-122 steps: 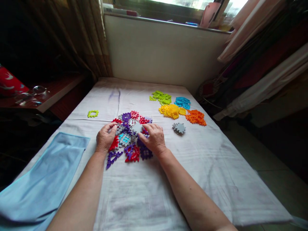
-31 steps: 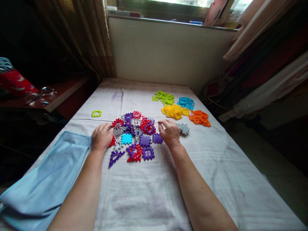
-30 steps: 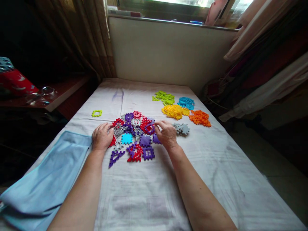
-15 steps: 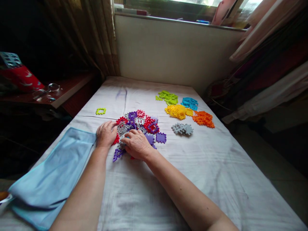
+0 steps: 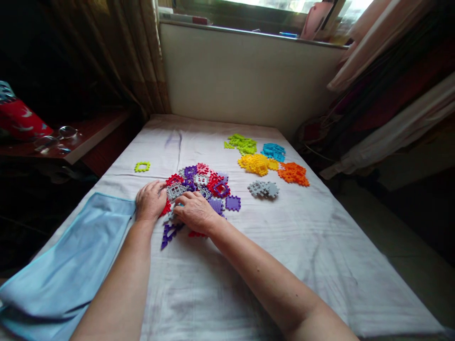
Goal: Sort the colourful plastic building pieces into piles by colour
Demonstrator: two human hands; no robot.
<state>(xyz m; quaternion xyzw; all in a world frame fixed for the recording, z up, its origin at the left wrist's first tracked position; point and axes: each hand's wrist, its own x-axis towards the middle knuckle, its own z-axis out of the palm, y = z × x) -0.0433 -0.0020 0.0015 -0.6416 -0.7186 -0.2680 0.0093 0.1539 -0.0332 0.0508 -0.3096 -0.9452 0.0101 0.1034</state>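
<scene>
A mixed pile of flat, toothed plastic building tiles, with red tiles (image 5: 216,182), purple tiles (image 5: 190,173) and grey tiles (image 5: 175,190), lies on the sheet in front of me. At the pile's left edge rests my left hand (image 5: 150,201), open, its fingers beside a red tile (image 5: 166,207). My right hand (image 5: 195,210) reaches over the near side of the pile with its fingers bent down. A bit of a blue tile (image 5: 180,204) shows between those fingers; most of it is hidden. A purple triangular tile (image 5: 169,234) lies just below this hand.
Single-colour heaps lie to the right: green (image 5: 241,143), blue (image 5: 273,151), yellow (image 5: 256,164), orange (image 5: 294,174) and grey (image 5: 263,189). One lime-green frame tile (image 5: 142,166) sits alone at the left. A light blue cloth (image 5: 74,265) is spread beside my left arm.
The whole view has shifted slightly, so things appear further left. The purple triangular tile near my right hand has turned and slid a little toward me. Both hands stay at the pile.
</scene>
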